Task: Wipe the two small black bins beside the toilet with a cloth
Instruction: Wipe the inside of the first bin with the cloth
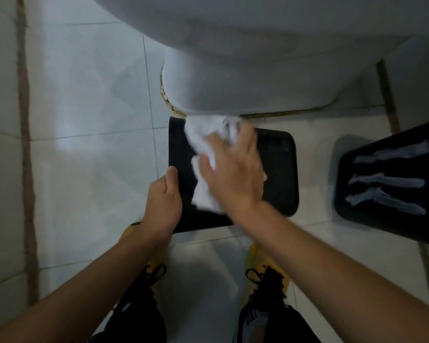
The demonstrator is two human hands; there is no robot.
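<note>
Head view, looking straight down; all positions referenced to the toilet (pixel 245 58).

Nearest the camera: two shoes (pixel 268 280) with yellow soles and black laces, standing on the white tiled floor (pixel 84 107), on the camera side of the toilet base. Both bare forearms reach from the bottom edge toward the toilet.

Left hand (pixel 162 201): curled on the near-left edge of the black bin (pixel 280 174) that sits directly in front of the toilet base. Thumb lies along the left rim; the other fingers are hidden below it. Grips the bin.

Right hand (pixel 233 169): fingers spread and fairly straight, palm down, pressing a crumpled white cloth (pixel 203 144) onto the top of that bin. Cloth is motion-blurred; its far end reaches the foot of the toilet base. The two hands are apart, just beside each other on the same bin.

Second black bin (pixel 386 184): to the right of the first, also in front of the toilet, tilted, partly cut off by the frame edge. Three pale streaks (pixel 386 180) cross its visible face.

Brown grime lines the joint between toilet base and floor.
</note>
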